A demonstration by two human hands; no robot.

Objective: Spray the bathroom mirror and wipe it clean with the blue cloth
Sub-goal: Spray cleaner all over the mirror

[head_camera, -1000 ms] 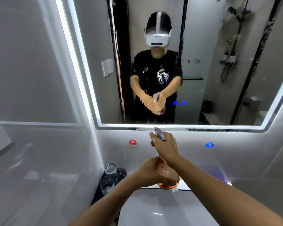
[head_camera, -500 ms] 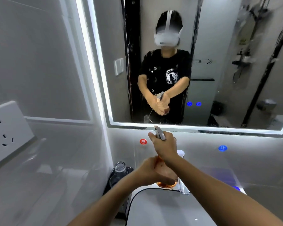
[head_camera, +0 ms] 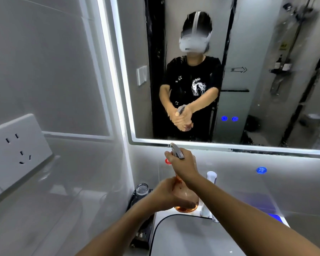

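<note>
A clear pinkish spray bottle (head_camera: 185,195) with a grey trigger head stands upright just below the mirror. My right hand (head_camera: 183,164) grips the trigger head at the top. My left hand (head_camera: 167,196) holds the round body of the bottle from the left. The grey nozzle points up and left toward the lit mirror (head_camera: 266,43), whose glass shows wet streaks and my reflection. The blue cloth is not in view.
A white sink basin (head_camera: 175,237) lies below my arms, with a white faucet (head_camera: 211,177) behind the bottle. Glass tumblers (head_camera: 142,189) stand on a black tray at the left. A wall socket (head_camera: 17,150) sits on the left wall. Red (head_camera: 167,161) and blue (head_camera: 261,170) markers dot the wall.
The view has swung to the left, bringing the wall socket into sight. Both hands keep the same hold on the bottle and stay in place below the mirror.
</note>
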